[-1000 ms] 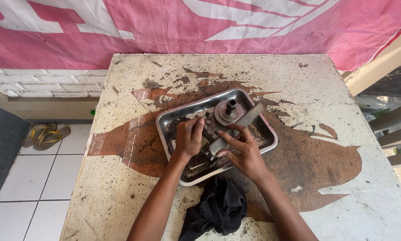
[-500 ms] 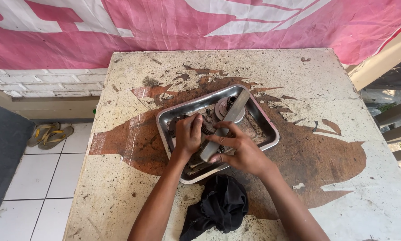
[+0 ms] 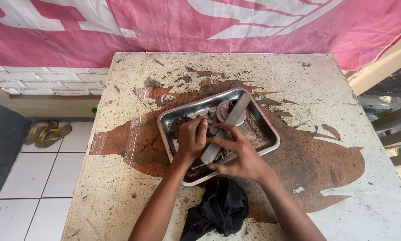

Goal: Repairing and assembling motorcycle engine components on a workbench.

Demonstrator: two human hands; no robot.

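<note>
Flat grey tool (image 3: 225, 129) slanted over round metal part (image 3: 230, 111) inside steel tray (image 3: 267, 129) mid-desk (image 3: 343, 187). Right hand (image 3: 240, 158) fingers wrapped on tool; left hand (image 3: 191, 140) curled on dark parts. Black rag (image 3: 218, 209) below.

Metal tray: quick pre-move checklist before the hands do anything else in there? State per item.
1. Metal tray fully on the table, clear of the edges: ok.
2. Right hand has a grip on the flat metal tool: ok.
3. Tool's far end rests on the round part at the tray's back: ok.
4. Left hand pressing down on parts inside the tray: ok; exactly what it pins, cannot tell.
5. Black rag lies outside the tray, close to its near rim: ok.
6. Tool seated square on the round part: cannot tell.
</note>
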